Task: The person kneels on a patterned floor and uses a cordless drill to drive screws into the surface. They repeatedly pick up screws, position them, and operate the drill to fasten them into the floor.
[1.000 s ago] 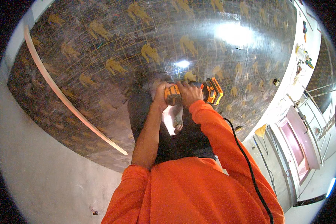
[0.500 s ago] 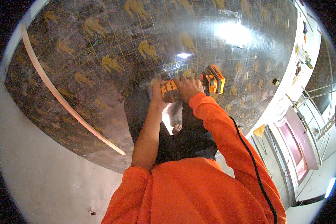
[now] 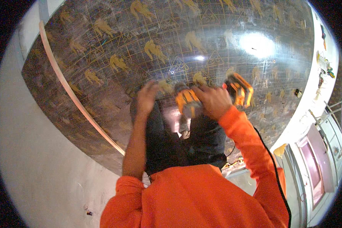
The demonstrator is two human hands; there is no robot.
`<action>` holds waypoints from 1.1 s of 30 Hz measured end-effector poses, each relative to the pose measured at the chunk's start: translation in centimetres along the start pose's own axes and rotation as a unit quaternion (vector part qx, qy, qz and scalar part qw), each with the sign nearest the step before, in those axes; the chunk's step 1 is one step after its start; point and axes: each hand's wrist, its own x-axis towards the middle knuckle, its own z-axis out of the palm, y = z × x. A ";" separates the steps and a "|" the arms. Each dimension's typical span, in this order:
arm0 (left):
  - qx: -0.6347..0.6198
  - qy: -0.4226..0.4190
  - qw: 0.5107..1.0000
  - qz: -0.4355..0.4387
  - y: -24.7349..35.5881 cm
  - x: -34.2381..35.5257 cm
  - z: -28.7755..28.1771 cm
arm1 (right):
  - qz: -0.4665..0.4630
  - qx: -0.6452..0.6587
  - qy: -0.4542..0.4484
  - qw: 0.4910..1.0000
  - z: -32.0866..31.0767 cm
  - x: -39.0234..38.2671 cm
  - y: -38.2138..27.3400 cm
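My right hand (image 3: pixel 215 102) is wrapped round the handle of a yellow-orange and black cordless drill (image 3: pixel 189 102). The drill's battery (image 3: pixel 240 91) sticks out to the right of the fist, and its body points away from me at a slant. To the left, apart from the drill, my left hand (image 3: pixel 147 95) hovers over the dark board (image 3: pixel 201 26); its fingers are smeared by motion. Gold figures and thin grid lines cover that board. Below the drill, a bare foot (image 3: pixel 185 133) shows between my dark trouser legs (image 3: pixel 161 140).
A long thin wooden strip (image 3: pixel 70 95) lies along the left part of the board. Pale floor (image 3: pixel 45 152) stretches beyond the board's left edge. Small tools (image 3: pixel 325 68) lie past the right edge. A pink-panelled frame (image 3: pixel 313 163) and thin poles stand at the far right.
My left hand has come off the drill and moved left. The right hand has swung the drill a little right and nearer me. The whole view has shifted slightly.
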 end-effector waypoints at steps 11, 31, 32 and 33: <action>0.496 0.218 0.838 0.066 -19.3 -0.8 -13.5 | 0.059 0.158 0.178 0.969 11.3 -16.2 3.0; 0.471 0.066 0.746 0.466 -16.4 6.0 -14.0 | 0.177 0.044 0.245 0.952 13.5 -13.9 0.1; 0.426 0.076 0.786 0.441 -16.0 5.9 -14.1 | 0.181 0.029 0.259 0.948 13.6 -13.6 -0.1; 0.381 0.083 0.823 0.412 -15.6 5.5 -14.2 | 0.186 0.034 0.285 0.940 13.5 -13.6 -0.1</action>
